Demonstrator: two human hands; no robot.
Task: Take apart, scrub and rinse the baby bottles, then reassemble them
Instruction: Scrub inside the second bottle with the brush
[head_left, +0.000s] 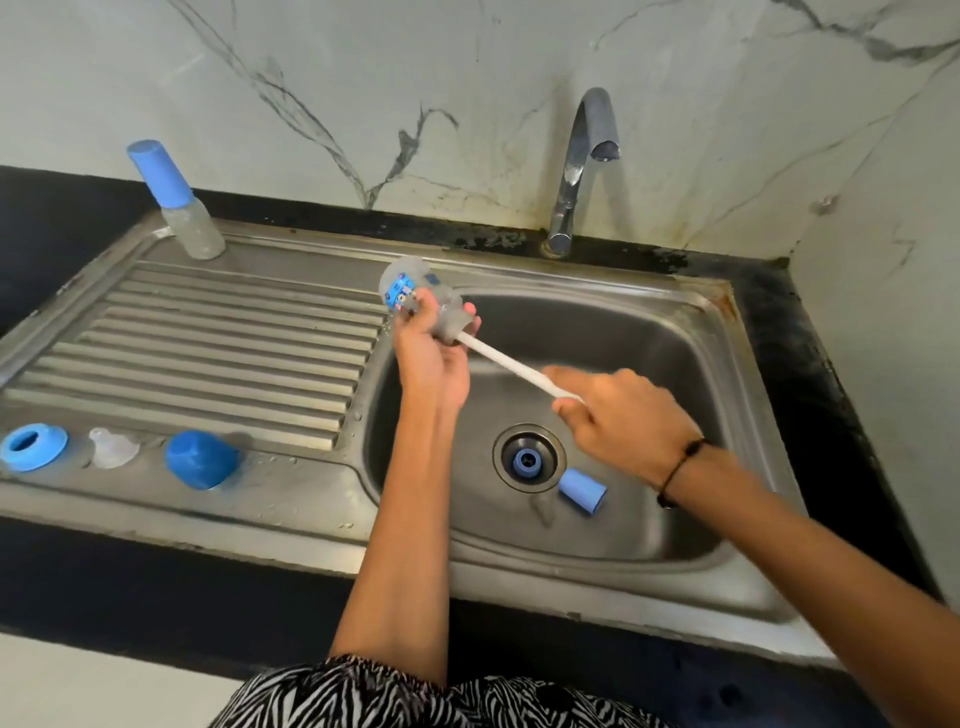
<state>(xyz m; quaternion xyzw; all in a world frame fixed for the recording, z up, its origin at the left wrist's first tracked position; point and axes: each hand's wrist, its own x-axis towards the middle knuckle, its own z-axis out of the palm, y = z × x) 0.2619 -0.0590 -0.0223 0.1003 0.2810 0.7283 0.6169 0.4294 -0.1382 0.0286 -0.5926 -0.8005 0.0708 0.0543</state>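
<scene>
- My left hand (434, 358) is gripping the open bottle (415, 293) over the sink (675, 519) edge, neck towards me.
- My right hand (618, 415) is clamping the brush (511, 366), its head inside the bottle; scrubbing under way.
- Ring (34, 447), teat (111, 447) and cap (202, 460) are lying apart on the drainboard: one bottle dismantled.
- A ring (527, 461) and cap (582, 491) are sitting in the basin.
- Second bottle (176, 202) is standing capped: untouched, I judge.
- Rinsing and reassembly remaining; tap (584, 156) dry.

i can't see the brush head; it's hidden inside the clear bottle (410, 288). my right hand (623, 415) covers the white handle's (511, 366) end.
</scene>
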